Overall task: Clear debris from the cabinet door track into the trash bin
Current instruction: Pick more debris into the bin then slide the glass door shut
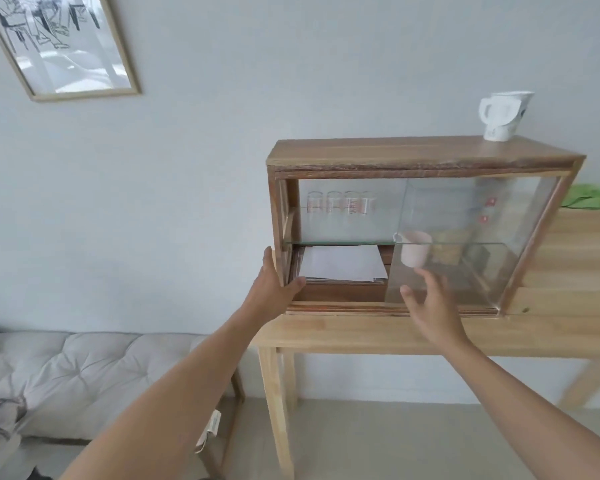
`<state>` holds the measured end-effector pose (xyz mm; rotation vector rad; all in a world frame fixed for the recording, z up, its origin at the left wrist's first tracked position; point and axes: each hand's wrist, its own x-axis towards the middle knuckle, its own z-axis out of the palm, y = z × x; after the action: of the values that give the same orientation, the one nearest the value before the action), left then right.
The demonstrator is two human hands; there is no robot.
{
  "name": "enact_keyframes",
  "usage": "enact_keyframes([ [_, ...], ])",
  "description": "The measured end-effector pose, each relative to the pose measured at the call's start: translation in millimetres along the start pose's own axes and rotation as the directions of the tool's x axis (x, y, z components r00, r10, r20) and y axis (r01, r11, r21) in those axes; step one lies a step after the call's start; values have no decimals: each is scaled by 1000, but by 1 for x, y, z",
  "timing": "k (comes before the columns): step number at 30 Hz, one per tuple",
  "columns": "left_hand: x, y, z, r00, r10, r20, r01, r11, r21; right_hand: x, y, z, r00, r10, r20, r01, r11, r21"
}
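Observation:
A small wooden cabinet [423, 155] with sliding glass doors stands on a light wooden table [378, 332]. Its left half is uncovered; the glass door [465, 237] covers the right half. The door track [343, 308] runs along the bottom front edge; I cannot make out any debris in it. My left hand [274, 282] grips the cabinet's lower left corner post, thumb hooked inside. My right hand [430, 303] hovers with fingers spread just in front of the glass door's left edge, holding nothing. No trash bin is in view.
Inside the cabinet are glass jars [340, 202], a stack of white paper [342, 263] and a pink mug [414, 249]. A white jug [503, 114] stands on top. A grey cushioned bench [84, 375] sits at the lower left, a framed picture [59, 43] hangs above, green cloth [591, 197] lies far right.

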<state>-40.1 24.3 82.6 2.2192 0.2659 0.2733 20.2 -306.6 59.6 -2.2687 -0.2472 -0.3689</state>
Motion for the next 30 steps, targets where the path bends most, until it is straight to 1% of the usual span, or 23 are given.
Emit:
enact_keyframes([
  [2, 7, 4, 5, 999, 40, -5, -40, 999, 1, 19, 8, -17, 995, -57, -77, 46, 990, -132],
  [4, 8, 5, 11, 998, 61, -15, -61, 998, -10, 35, 15, -29, 990, -83, -111, 50, 961, -273],
  [7, 8, 1, 16, 996, 78, -44, -78, 997, -17, 51, 21, -37, 989, -121, -80, 74, 895, -440],
  [11, 14, -5, 17, 998, 65, -15, -65, 998, 5, 69, 20, -37, 987, -162, 8, 141, 830, -540],
  [13, 17, -9, 16, 999, 47, 3, -48, 999, 25, 74, 17, -31, 987, -158, 40, 153, 814, -561],
  [15, 18, -12, 17, 999, 36, 9, -37, 998, 49, 73, 12, -24, 989, -142, 34, 137, 822, -553],
  [18, 19, -13, 19, 1000, 30, 8, -31, 998, 59, 71, 1, -12, 992, -125, 32, 125, 863, -489],
  [20, 19, -12, 21, 999, 39, 4, -40, 997, 61, 70, -8, -4, 988, -143, 51, 151, 876, -459],
  [26, 16, -10, 23, 1000, 26, -4, -25, 997, 79, 56, -38, 25, 948, -276, 157, 317, 847, -427],
  [30, 16, -8, 25, 1000, 18, -22, -16, 994, 105, 52, -57, 47, 862, -405, 304, 504, 746, -435],
])
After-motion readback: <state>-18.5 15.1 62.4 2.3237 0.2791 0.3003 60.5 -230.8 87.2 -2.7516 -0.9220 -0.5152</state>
